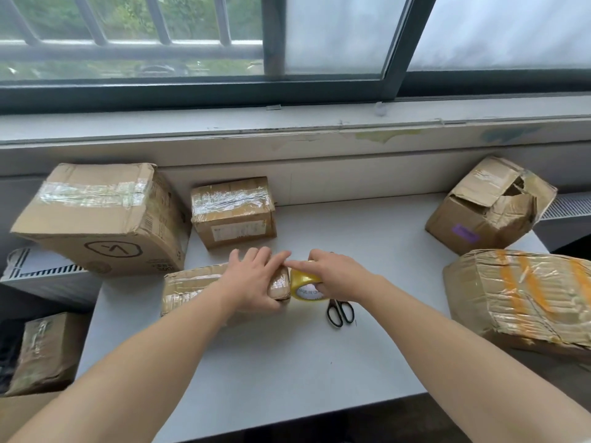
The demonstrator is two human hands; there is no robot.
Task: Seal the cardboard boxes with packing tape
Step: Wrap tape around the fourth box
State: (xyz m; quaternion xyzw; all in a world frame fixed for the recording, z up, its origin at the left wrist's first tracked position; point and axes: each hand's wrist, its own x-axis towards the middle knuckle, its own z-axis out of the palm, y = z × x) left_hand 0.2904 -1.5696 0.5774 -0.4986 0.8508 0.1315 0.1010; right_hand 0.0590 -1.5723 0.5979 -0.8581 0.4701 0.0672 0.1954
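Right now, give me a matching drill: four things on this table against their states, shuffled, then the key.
1 tape roll
2 scissors
3 purple-label box
4 small box

A top torn open
B lying free on the table
C gripped by the right hand
D held by the left hand

Pairs: 1-C, 2-B, 3-A, 4-D
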